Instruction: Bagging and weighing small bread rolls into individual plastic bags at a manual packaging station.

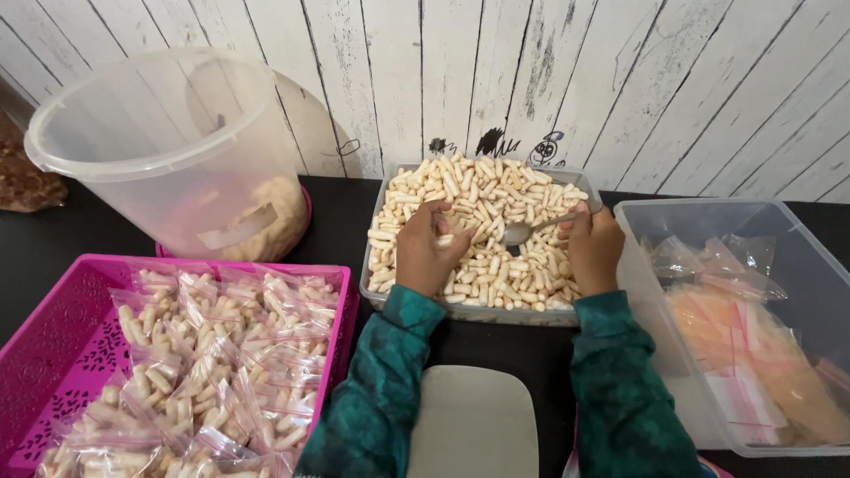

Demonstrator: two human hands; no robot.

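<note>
The right hand [595, 246] grips a spoon [531, 229] whose long handle points left, its bowl lying on the snacks [482, 221] in the tray [376, 226], just beside the left hand's [427, 248] curled fingers [436, 212].

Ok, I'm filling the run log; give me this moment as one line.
right hand: holds metal spoon | left hand: in grey tray of pale tube-shaped snacks | left: pink basket of filled bags

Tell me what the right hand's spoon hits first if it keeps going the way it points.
The right hand points its metal spoon leftward, so it would probably first meet the left hand, over the pale stick snacks in the grey tray; depth between them is unclear.
</note>
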